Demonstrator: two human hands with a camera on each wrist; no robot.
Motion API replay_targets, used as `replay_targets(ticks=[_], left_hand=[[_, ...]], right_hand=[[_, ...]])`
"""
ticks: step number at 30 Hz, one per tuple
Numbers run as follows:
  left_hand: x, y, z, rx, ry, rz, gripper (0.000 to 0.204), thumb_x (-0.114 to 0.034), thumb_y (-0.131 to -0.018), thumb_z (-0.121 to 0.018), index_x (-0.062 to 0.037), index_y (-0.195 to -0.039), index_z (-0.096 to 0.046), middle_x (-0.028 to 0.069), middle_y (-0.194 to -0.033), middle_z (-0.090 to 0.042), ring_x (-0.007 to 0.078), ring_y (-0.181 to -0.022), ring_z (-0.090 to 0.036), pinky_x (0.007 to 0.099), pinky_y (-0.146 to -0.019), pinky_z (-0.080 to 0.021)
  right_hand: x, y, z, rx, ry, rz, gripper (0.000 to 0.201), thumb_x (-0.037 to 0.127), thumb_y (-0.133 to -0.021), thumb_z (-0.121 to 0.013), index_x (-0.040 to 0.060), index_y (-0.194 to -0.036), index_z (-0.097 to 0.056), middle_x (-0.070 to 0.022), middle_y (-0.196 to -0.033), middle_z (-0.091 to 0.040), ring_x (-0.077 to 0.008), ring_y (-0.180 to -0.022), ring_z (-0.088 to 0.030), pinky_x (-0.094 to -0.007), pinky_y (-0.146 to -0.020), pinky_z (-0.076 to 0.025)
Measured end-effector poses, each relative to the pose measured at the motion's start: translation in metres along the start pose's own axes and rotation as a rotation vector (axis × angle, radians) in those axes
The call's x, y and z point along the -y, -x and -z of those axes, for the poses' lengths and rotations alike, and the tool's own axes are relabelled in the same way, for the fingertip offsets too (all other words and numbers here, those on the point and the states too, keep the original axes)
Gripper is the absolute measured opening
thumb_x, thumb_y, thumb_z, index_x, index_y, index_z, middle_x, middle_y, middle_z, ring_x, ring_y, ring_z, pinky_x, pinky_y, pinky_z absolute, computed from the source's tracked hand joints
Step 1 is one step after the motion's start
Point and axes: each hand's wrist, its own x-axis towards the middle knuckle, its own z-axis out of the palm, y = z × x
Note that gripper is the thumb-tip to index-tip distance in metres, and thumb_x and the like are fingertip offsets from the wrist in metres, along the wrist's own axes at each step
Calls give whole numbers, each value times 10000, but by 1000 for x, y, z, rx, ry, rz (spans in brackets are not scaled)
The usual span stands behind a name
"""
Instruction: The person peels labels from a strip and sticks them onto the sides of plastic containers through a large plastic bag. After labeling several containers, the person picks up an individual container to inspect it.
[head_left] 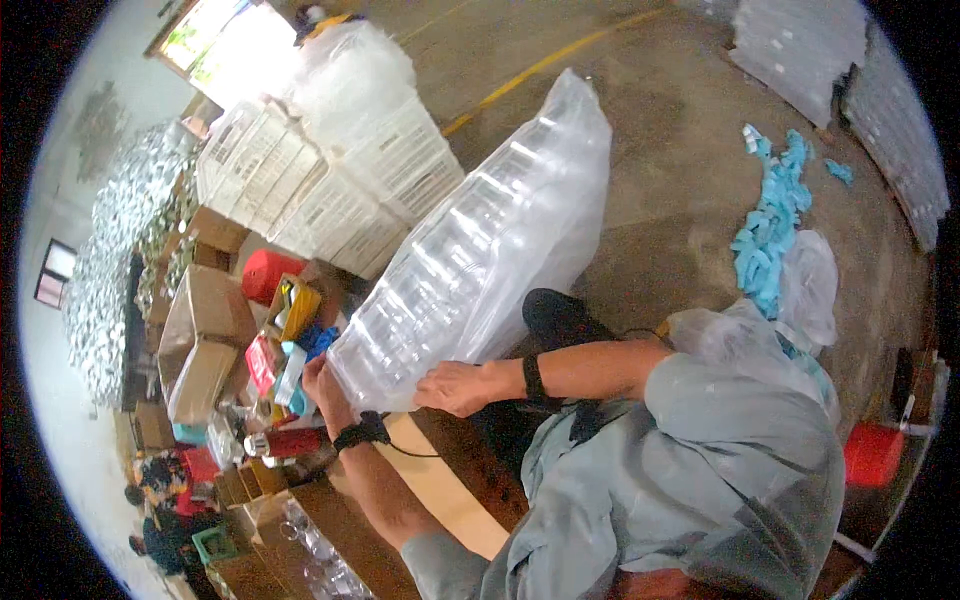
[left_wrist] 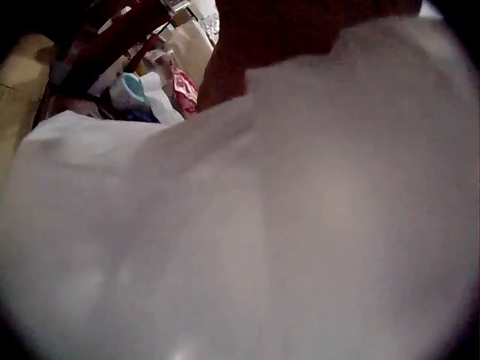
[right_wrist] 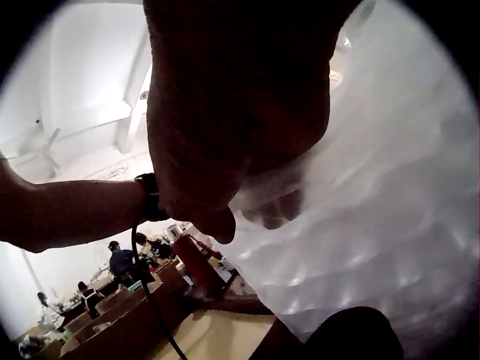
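A large clear plastic bag (head_left: 560, 210) slants up and away from the person, filled with rows of clear, bottle-like containers (head_left: 420, 290). The left hand (head_left: 325, 385) grips the bag's near left corner, its fingers partly hidden behind the plastic. Farther along the near edge, the right hand (head_left: 455, 388) pinches the film. In the right wrist view, that hand's curled fingers (right_wrist: 277, 210) show through the milky plastic. White film (left_wrist: 247, 225) fills most of the left wrist view, below the dark shape of the left hand (left_wrist: 277, 52).
Left of the bag are a red thermos (head_left: 285, 443), cardboard boxes (head_left: 205, 345) and a red spool (head_left: 268, 274). White wrapped stacks (head_left: 350, 170) stand beyond. Blue scraps (head_left: 770, 220) lie on the floor at right. The person's dark knee (head_left: 555, 315) is under the bag.
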Motion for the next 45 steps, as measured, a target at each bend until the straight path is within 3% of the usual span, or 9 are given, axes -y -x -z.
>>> replay_targets(ticks=[4, 6, 7, 11, 19, 29, 34, 40, 45], left_hand=[[64, -42, 36, 3, -310, -106, 107, -6, -798, -643, 33, -896, -661, 104, -893, -693, 206, -761, -646, 340, -727, -528], [45, -49, 48, 121, -1056, -703, 92, -21, -793, -643, 25, -871, -663, 149, -906, -695, 297, -808, -655, 379, -776, -523], [40, -46, 51, 163, -829, -713, 89, -47, -815, -620, 35, -843, -646, 191, -874, -661, 376, -854, -622, 433, -796, -499], [-20, -31, 37, 290, -920, -294, 256, -157, -941, -510, 55, -989, -644, 256, -1039, -655, 419, -1051, -593, 406, -933, -457], [-20, 16, -15, 171, -800, -178, 737, -414, -935, -604, 82, -1426, -369, 296, -1441, -416, 403, -1341, -405, 424, -1126, -298], [-25, 32, -16, 133, -462, -72, 769, -350, -908, -665, 43, -1474, -324, 242, -1513, -357, 326, -1403, -347, 373, -1163, -247], [-30, 33, -18, 162, -610, -66, 753, -335, -909, -668, 35, -1473, -332, 250, -1505, -362, 323, -1397, -356, 367, -1160, -247], [-10, 29, -15, 161, -442, -100, 758, -333, -909, -662, 39, -1476, -323, 244, -1512, -351, 322, -1409, -337, 382, -1159, -241], [-22, 33, -20, 170, -479, -96, 742, -336, -926, -647, 39, -1475, -319, 243, -1518, -339, 328, -1423, -312, 399, -1159, -241]], right_hand=[[-8, 37, 34, 102, 130, -48, 354, 121, -791, -620, 54, -1121, -509, -184, -903, -604, -359, -901, -637, -480, -722, -504], [-15, 57, 53, 139, 125, -87, 416, 108, -803, -600, 73, -1203, -491, -175, -889, -584, -355, -871, -618, -474, -732, -473], [-19, 66, 64, 174, 110, -103, 483, 96, -814, -581, 91, -1285, -473, -166, -875, -564, -351, -842, -598, -468, -741, -442], [-26, 99, 112, 356, 152, -314, 431, 103, -828, -569, 79, -1256, -518, -168, -855, -584, -349, -886, -604, -478, -788, -432], [-63, 190, 169, 53, 324, -576, 303, 342, -877, -584, 76, -1011, -642, -148, -974, -669, -349, -961, -625, -495, -879, -439], [-111, 218, 200, -296, -176, -755, 341, 282, -940, -598, 7, -1135, -648, -178, -1072, -692, -330, -992, -666, -405, -879, -519], [-107, 192, 266, -634, 178, -582, 337, 203, -876, -673, 12, -1151, -637, -171, -1067, -690, -315, -997, -666, -394, -881, -521], [-140, 179, 320, -536, 828, -645, 500, 221, -842, -665, 66, -1300, -537, -159, -1310, -539, -341, -1270, -458, -494, -1047, -367], [-168, 184, 348, -228, 838, -991, 493, 215, -831, -644, 47, -1284, -546, -180, -1281, -558, -355, -1257, -463, -516, -1042, -368]])
